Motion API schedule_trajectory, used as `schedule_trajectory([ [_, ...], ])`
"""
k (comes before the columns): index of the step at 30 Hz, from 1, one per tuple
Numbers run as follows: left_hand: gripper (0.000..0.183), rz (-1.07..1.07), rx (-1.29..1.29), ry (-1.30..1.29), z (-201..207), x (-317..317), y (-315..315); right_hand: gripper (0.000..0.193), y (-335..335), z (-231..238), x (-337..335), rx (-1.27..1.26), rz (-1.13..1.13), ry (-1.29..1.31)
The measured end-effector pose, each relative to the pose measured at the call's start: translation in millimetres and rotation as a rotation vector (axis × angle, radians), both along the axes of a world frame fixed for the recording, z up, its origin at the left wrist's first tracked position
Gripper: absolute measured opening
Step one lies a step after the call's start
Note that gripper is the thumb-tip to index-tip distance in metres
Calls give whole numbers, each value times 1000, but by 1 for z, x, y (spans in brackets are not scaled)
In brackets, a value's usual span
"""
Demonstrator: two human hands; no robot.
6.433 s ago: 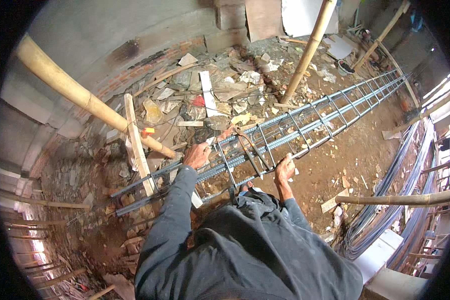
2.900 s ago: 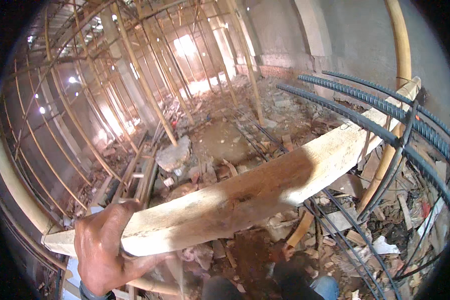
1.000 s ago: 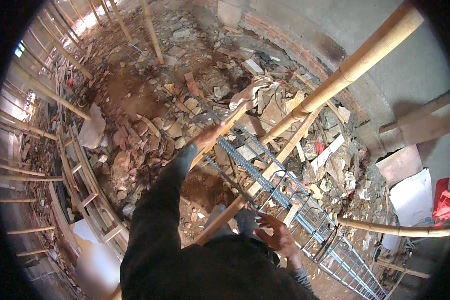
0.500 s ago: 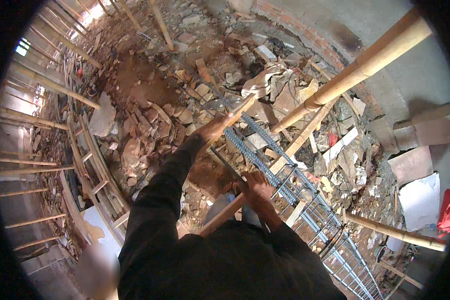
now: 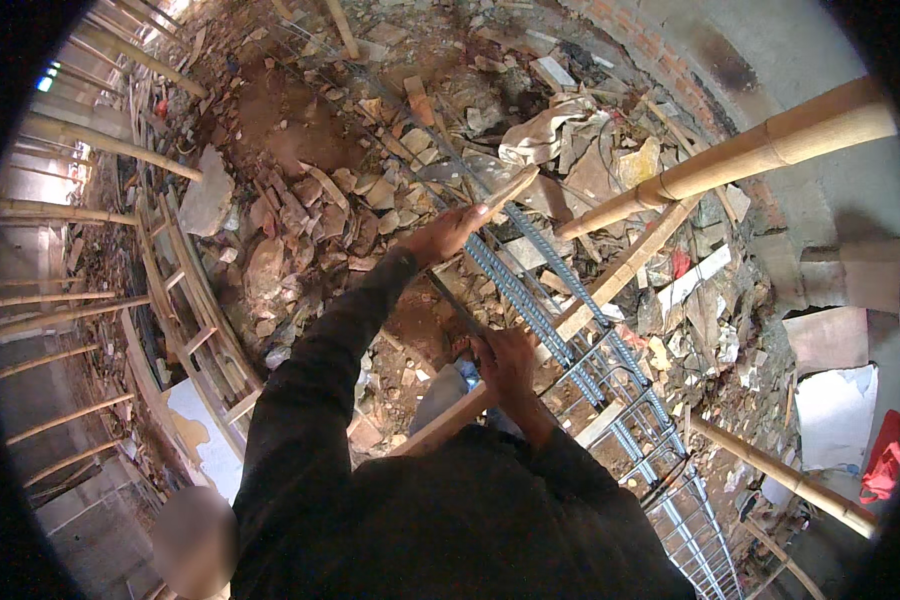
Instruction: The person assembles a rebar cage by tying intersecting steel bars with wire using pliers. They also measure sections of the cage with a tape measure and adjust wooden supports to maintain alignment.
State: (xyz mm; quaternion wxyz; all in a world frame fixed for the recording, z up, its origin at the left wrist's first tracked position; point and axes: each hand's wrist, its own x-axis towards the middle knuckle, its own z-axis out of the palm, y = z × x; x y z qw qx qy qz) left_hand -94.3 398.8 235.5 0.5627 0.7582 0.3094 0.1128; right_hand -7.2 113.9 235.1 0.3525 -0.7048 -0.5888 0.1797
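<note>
My left hand (image 5: 446, 236) is closed around a short light wooden piece (image 5: 511, 192), its tapered end lying over the long steel bars. My right hand (image 5: 511, 368) grips one end of a thin dark bar-shaped tool (image 5: 454, 302), which slants up and left toward my left wrist; its exact kind is unclear. Beside my right hand runs a rebar cage (image 5: 625, 438) of ribbed bars and square ties, extending to the lower right. A wooden beam (image 5: 448, 424) passes beneath my right hand, and a similar length (image 5: 625, 270) crosses under the bars.
A thick bamboo pole (image 5: 740, 155) slants in from the upper right, with another bamboo pole (image 5: 785, 475) lower down. Broken rubble (image 5: 300, 215) covers the ground. To the left lies a wooden ladder-like frame (image 5: 192, 320); a white board (image 5: 838, 415) leans at right.
The view has shifted slightly. My left hand still grips the wooden piece, which now shows a tapered end over the bars. My right hand keeps the dark bar, its wrist turned more upright.
</note>
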Motion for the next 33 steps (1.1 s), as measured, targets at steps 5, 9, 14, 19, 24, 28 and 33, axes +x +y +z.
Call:
schedule_trajectory([
  [5, 53, -50, -61, 130, -8, -2, 9, 52, 6, -1, -3, -182, -12, 47],
  [9, 53, -95, 76, 138, -16, -5, 11, 24, 9, -6, 1, 95, -49, -94],
  [14, 58, -2, -62, 85, -11, -6, 6, 26, 7, -10, 5, 56, -39, -58],
  [19, 66, -20, 21, 141, -10, -7, 9, 27, 2, -8, 9, 18, 55, -56],
  [24, 64, -67, 16, 111, -35, -12, 14, 26, 3, -1, 9, -12, 16, -126],
  [28, 58, -195, 473, 29, -53, -23, 17, 30, -3, 17, 19, -40, 33, 46],
  [33, 63, -107, 225, 49, -40, -25, 12, 28, -31, 60, 37, -90, -105, 69],
])
